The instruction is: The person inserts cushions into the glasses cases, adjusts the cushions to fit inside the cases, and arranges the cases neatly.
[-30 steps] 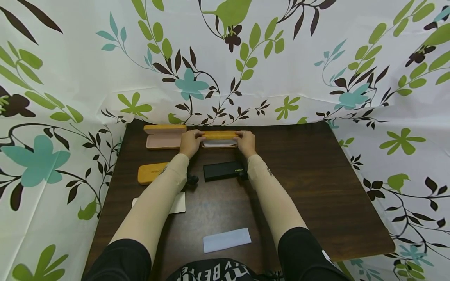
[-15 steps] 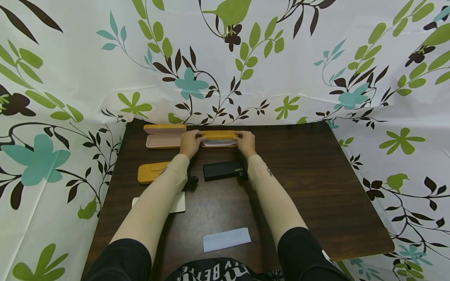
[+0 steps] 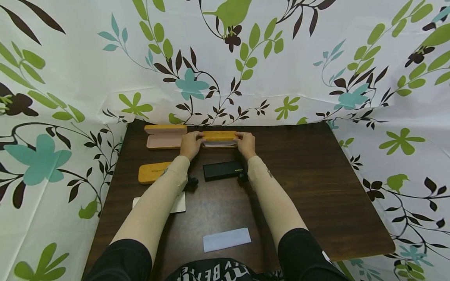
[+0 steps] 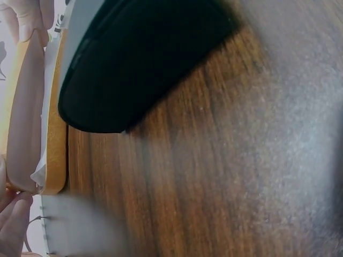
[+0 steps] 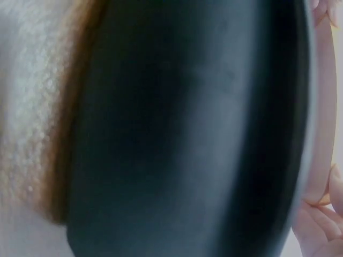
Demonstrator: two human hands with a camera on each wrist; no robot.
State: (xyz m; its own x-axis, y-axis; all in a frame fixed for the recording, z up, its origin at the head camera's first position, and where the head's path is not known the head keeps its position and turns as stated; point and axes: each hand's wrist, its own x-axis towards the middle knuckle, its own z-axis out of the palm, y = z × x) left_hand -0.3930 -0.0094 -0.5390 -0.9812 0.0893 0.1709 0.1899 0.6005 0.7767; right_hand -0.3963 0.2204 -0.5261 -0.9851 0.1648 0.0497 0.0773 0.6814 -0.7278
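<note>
A yellow glasses case (image 3: 220,136) with a pale lining stands partly open at the far side of the table. White cloth (image 3: 220,143) shows inside it, under the tilted lid. My left hand (image 3: 190,143) pinches the lid's left end between thumb and fingers, and my right hand (image 3: 247,143) does the same at the right end. In the left wrist view, fingers from both hands are at the ends of the lid, and the lining (image 4: 27,118) faces the camera. Nearer to me, between my forearms, lies a shut black case (image 3: 223,171) with small lettering.
Left of my hands stands an open yellow case (image 3: 163,141) with pink lining. Another yellow case (image 3: 150,173), shut, lies partly behind my left forearm, as does a cream-coloured flat piece (image 3: 180,203). A folded pale blue cloth (image 3: 227,240) lies near my body. Patterned fabric (image 3: 302,70) hangs behind the table.
The lid between my hands has tilted slightly further down, so the gap showing the white cloth is narrower. Both hands keep their hold in nearly the same place.
</note>
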